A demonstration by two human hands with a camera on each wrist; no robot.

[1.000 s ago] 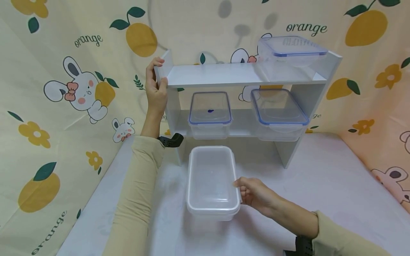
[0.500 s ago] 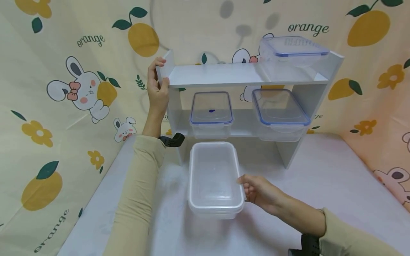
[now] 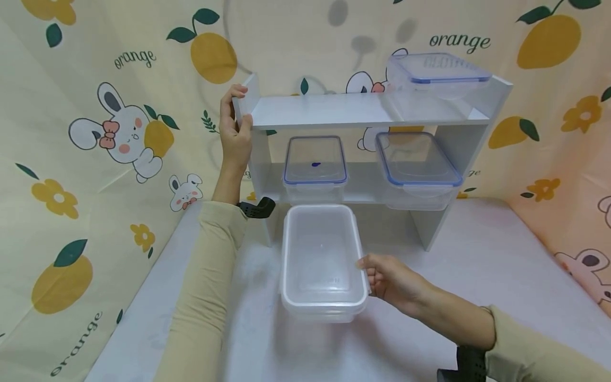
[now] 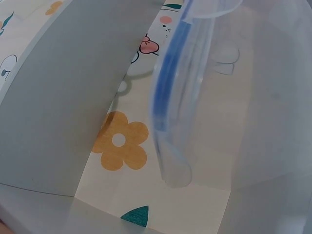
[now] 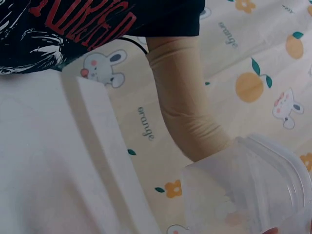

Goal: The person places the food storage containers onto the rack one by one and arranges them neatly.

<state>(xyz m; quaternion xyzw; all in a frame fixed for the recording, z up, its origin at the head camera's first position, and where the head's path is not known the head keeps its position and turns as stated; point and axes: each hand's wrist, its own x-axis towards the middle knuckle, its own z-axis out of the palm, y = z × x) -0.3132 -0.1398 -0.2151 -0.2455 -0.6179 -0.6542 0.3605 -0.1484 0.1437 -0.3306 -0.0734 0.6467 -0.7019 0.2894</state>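
My right hand grips the right side of a clear plastic food container with a whitish lid, thumb on the lid's edge. The container is held above the table in front of a white shelf; in the right wrist view the same food container fills the lower right. With my left hand I hold the shelf's upper left side panel, thumb in front and fingers behind. On the middle board stand two blue-rimmed containers, a left one and a right one.
Another blue-rimmed container sits on the shelf's top board at the right. Below is a white table. A curtain printed with oranges and rabbits hangs behind and at both sides.
My right hand has moved the container slightly up, to the right and toward the shelf. My left hand keeps its hold on the side panel.
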